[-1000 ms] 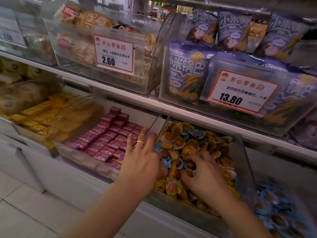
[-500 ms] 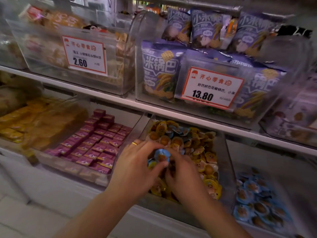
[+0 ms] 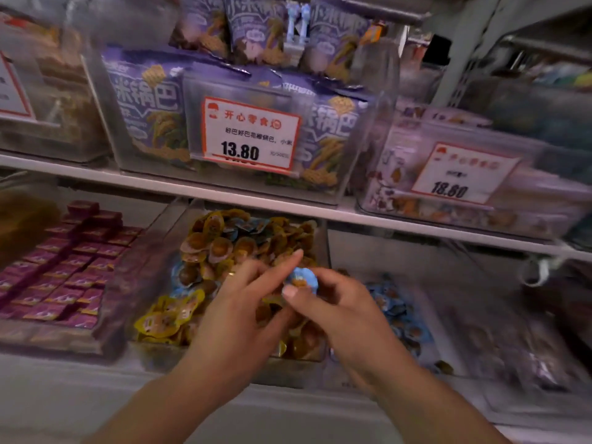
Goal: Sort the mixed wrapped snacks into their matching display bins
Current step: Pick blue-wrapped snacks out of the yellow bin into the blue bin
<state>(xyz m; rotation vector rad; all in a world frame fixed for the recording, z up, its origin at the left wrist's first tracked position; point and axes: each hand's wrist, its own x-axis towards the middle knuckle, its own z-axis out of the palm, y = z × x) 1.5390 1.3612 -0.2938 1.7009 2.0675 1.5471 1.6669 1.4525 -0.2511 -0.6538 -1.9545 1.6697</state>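
Blur hides left hand (image 3: 243, 302) grip; right hand (image 3: 346, 312) pinches blue snack (image 3: 302, 278)

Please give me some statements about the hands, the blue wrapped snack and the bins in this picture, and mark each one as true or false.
1. The right hand pinches a blue wrapped snack. True.
2. The blue wrapped snack already lies in the bin of blue snacks. False: it is held up over the right edge of the bin of yellow snacks, not yet dropped.
3. The bin of blue snacks stands to the right of the bin of yellow snacks. True.
4. The price tag above the yellow snacks reads 18.60. False: it reads 13.80.
5. The left hand reaches into the bin of purple boxes. False: it is over the yellow snacks, beside the right hand.
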